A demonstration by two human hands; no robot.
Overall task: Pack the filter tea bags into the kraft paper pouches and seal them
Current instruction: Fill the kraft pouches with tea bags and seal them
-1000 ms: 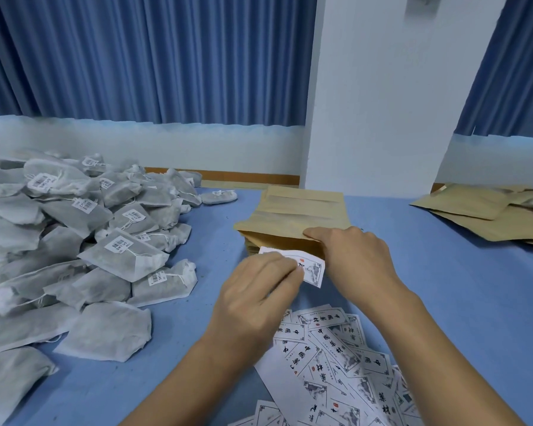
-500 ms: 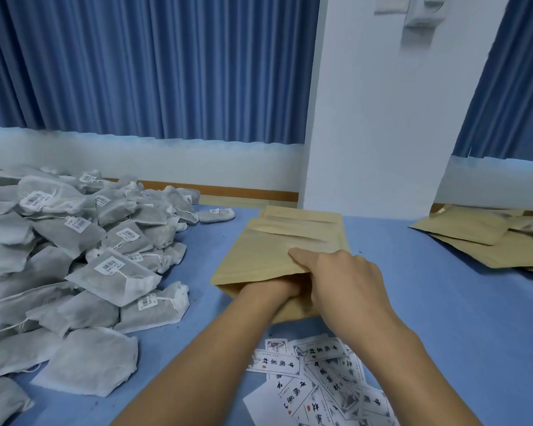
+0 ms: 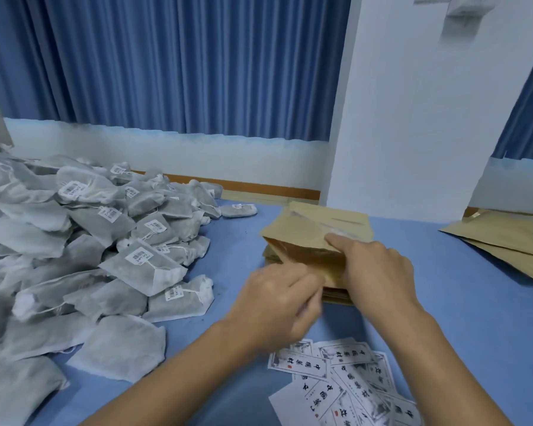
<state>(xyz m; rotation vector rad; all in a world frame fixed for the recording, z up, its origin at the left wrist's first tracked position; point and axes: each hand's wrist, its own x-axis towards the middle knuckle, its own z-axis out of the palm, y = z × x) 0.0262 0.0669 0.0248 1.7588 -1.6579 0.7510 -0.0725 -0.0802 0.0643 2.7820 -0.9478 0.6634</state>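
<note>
Since the view half a second earlier, the left hand (image 3: 277,305) has been drawn back out of the mouth of the pouch (image 3: 302,232) and is now seen just in front of it, above the desk (image 3: 459,318). The pouch has been kept on top of the stack of pouches (image 3: 271,257) at the middle of the desk. The left fingers (image 3: 308,290) are curled inward and blurred, so it cannot be told whether anything is pinched in them. The pouch is gripped at its open end by the right hand (image 3: 379,272). The index finger is laid straight along the upper lip, and the mouth is lifted into a dark gap.

The step in hand is judged to be the filling of this pouch. It would be done well if the mouth were held wide by the right hand while one bag is taken from the near edge of the tea bags (image 3: 111,241) heaped on the left. The bag should be held by its flat body, so that string and tag are not snagged, and slid in narrow end first. The upper lip should not be creased, since a clean seal will be needed there.

The pouch is seen as flat tan paper, lightly wrinkled, with a paler strip across it. Printed cards (image 3: 339,382) lie loose nearest the person.
</note>
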